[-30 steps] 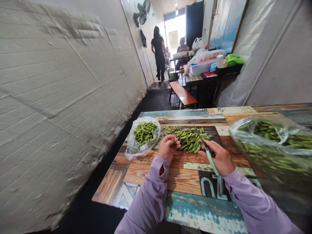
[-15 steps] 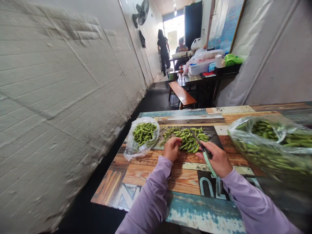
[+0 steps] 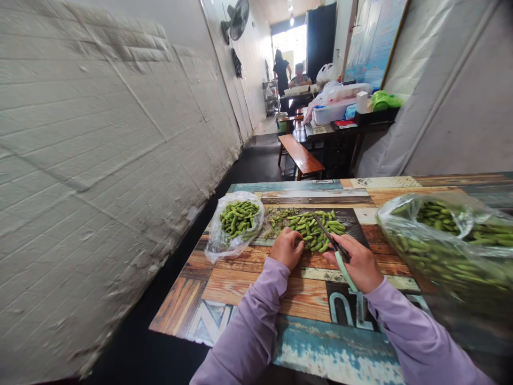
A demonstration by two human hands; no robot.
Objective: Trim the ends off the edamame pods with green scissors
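Note:
My right hand is closed round scissors with pale green handles, their dark blades pointing up and left over a pile of green soybean pods. At the pile's near left edge is my left hand, its fingers curled together; whatever is between them is hidden. Small cut bits lie left of the pods. Beyond my left hand stands a clear plastic bag with pods inside. A larger clear bag of pods sits at the right.
The patterned wooden-look table carries all of this. A white brick wall runs along the left. Past the table are a wooden bench, a cluttered dark table, a wall fan and two people farther back.
My left hand has shifted slightly right, nearer the pod pile. My right hand keeps the scissors in about the same place. The standing person in the background has moved right.

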